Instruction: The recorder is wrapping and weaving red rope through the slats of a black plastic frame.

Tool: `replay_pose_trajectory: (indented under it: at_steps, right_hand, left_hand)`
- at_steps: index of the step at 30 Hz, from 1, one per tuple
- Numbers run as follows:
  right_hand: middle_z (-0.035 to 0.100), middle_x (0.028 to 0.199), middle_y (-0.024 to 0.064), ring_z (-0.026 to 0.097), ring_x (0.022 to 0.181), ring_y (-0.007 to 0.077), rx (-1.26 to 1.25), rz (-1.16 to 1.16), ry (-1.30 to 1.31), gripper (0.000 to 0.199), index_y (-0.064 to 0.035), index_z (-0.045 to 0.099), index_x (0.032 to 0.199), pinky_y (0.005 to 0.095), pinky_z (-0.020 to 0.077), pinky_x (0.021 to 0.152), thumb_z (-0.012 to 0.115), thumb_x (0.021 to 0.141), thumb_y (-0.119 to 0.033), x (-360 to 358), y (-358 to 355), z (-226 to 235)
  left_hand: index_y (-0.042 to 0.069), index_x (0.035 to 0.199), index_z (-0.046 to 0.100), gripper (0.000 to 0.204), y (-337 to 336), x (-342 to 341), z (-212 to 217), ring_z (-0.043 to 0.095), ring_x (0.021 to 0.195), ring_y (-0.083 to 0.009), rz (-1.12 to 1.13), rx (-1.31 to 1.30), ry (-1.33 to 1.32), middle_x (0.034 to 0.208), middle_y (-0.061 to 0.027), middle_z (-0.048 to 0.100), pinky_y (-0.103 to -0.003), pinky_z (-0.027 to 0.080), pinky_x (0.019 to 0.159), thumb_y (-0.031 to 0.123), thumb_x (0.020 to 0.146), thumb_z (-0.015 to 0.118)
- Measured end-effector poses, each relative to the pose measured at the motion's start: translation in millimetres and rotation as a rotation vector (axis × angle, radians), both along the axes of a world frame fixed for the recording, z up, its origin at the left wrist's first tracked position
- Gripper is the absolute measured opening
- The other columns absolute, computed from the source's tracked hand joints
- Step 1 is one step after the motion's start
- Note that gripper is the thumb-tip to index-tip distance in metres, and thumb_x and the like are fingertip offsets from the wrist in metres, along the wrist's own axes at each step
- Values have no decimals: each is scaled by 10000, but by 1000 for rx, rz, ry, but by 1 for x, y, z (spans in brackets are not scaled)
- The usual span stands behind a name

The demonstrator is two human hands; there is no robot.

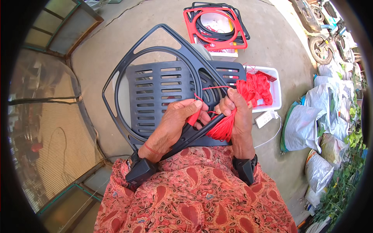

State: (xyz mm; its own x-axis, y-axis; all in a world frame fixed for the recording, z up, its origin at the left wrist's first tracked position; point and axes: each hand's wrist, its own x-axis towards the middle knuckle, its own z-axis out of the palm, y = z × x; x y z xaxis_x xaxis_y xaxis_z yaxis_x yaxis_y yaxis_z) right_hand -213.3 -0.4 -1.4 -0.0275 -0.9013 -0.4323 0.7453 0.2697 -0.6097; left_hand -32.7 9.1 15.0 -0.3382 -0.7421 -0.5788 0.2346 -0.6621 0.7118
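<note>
A black plastic frame point(188, 49), square outside with a round ring inside, leans tilted across my lap. My left hand point(176, 118) is closed, thumb and index finger pinching a thin red cord point(197, 97) beside the frame's ring. A small red piece point(193, 117), its kind unclear, shows under those fingers. My right hand point(237, 114) is closed around the frame's right corner, with a strand of cord running to it from the left. Below its fingers hangs a hank of red cord point(220, 131), lying against the frame's lower bar.
Behind the frame stands a slotted dark plastic surface point(156, 81). A white bin point(275, 97) with more red cord lies right, near a white power strip point(266, 118). Red and black frames point(241, 43) rest on a box farther off. White sacks point(305, 122) line the right side.
</note>
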Motion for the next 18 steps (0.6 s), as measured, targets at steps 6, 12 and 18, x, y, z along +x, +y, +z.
replay_pose_trajectory:
  at_steps: [6,12,18]
  right_hand:
    - [453,592,-17,465,481,105,-11,-2,7,192,-83,539,780,310,447,502,641,938,-124,1,2,0]
    - [459,592,-16,467,481,103,1,-11,3,196,-81,539,779,308,445,499,648,934,-128,1,2,1]
    - [470,599,-10,479,483,111,-1,-11,-5,182,-77,543,790,309,449,497,648,933,-117,1,3,-1]
  left_hand:
    - [-66,1123,627,605,-3,6,-9,664,754,-223,17,4,179,865,-158,688,-310,539,715,492,1035,410]
    - [-58,1116,633,645,-7,5,-3,663,735,-223,14,58,191,848,-152,687,-305,536,723,533,1029,392]
    - [-39,1036,653,429,-12,-4,-6,654,656,-205,-32,-21,-32,709,-124,674,-282,518,677,371,1015,531]
